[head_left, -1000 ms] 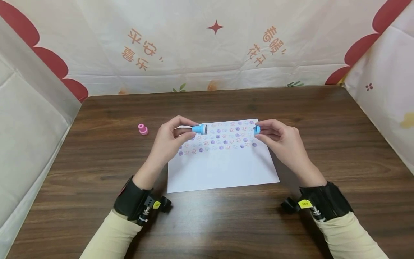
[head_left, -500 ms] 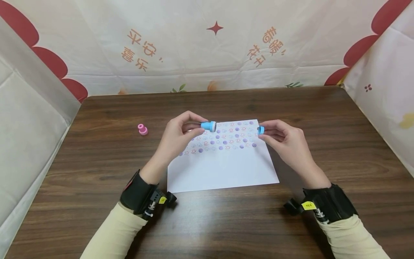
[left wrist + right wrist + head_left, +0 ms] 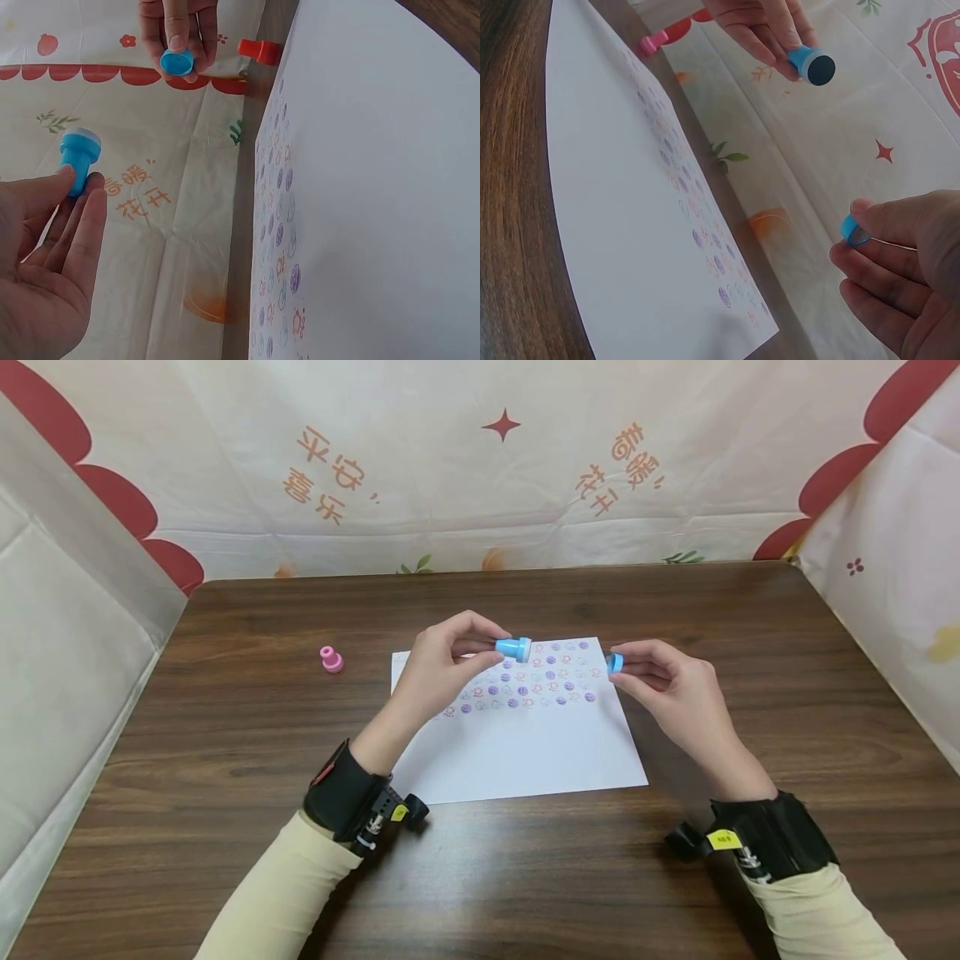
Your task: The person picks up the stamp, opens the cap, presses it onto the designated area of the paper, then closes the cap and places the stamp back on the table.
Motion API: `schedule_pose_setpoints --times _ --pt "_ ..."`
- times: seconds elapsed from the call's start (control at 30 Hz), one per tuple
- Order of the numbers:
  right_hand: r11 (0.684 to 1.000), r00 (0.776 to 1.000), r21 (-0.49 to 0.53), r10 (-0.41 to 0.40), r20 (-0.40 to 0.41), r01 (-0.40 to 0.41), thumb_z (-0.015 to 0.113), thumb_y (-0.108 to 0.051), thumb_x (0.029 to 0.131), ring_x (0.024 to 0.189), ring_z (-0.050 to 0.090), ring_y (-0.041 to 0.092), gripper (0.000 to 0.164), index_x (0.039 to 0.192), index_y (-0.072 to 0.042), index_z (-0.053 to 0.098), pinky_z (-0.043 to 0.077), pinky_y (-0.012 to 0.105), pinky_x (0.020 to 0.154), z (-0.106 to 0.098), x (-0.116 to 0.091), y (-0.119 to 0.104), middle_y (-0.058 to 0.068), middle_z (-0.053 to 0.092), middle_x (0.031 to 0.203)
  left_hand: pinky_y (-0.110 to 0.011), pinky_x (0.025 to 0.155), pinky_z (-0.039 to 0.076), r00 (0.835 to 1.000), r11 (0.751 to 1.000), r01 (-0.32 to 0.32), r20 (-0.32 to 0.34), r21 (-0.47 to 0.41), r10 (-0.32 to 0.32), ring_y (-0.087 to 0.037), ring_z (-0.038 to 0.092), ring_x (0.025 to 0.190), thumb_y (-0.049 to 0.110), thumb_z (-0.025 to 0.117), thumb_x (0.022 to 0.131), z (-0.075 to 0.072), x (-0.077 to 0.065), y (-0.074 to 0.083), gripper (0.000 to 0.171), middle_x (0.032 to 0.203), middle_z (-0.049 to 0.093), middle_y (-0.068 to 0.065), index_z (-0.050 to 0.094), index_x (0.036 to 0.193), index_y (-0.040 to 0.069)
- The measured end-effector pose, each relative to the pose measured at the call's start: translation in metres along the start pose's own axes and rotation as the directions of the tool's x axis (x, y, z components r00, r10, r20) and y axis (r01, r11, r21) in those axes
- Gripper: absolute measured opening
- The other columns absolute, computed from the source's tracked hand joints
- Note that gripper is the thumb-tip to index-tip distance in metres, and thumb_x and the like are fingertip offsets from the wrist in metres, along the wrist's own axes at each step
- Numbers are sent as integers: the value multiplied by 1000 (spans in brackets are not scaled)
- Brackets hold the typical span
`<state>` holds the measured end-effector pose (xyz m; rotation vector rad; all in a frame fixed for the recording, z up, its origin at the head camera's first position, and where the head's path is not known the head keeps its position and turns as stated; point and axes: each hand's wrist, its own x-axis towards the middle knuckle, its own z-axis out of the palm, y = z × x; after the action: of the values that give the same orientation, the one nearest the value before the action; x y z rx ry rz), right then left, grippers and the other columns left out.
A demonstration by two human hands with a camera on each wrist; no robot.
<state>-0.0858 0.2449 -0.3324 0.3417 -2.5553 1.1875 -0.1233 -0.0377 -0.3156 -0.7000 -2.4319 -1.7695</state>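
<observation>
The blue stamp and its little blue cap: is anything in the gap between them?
Nothing visible. The left hand holds the blue stamp, the right hand pinches the cap, both above the stamped paper.

Dark wood-grain table (image 3: pixel 225 727), rounded corners at the far edge, w/ printed cloth backing it on the far side & both flanks. Lying flat on it, approx. centre: white sheet (image 3: pixel 517 752), slightly skewed, its far part covered w/ rows of small purple & pink stamp marks, near part blank. The sheet's near edge sits well back from the table's near edge. To the left of the sheet, well apart from it: small pink stamp (image 3: pixel 331 659), standing upright on the wood. Both forearms come in over the near part of the table; can't tell whether they touch it.
</observation>
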Motion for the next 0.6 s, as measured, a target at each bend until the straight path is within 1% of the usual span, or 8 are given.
schedule_pose_setpoints --times 0.3,0.6 --pt "1000 1000 3 26 -11 -26 74 -8 81 82 61 -7 30 109 -3 68 47 -2 71 -3 -1 2 15 72 101 -39 80 60 999 999 -43 29 27 42 -11 69 89 6 72 84 13 7 1 20 102 72 -8 67 104 7" --pt "1000 999 -1 27 -21 -27 74 -6 81 82 61 -7 30 110 -3 67 47 -1 72 -6 -2 3 15 71 101 -34 74 59 998 999 -11 69 48 7 -7 68 87 10 72 84 26 16 6 20 102 72 -4 68 104 10"
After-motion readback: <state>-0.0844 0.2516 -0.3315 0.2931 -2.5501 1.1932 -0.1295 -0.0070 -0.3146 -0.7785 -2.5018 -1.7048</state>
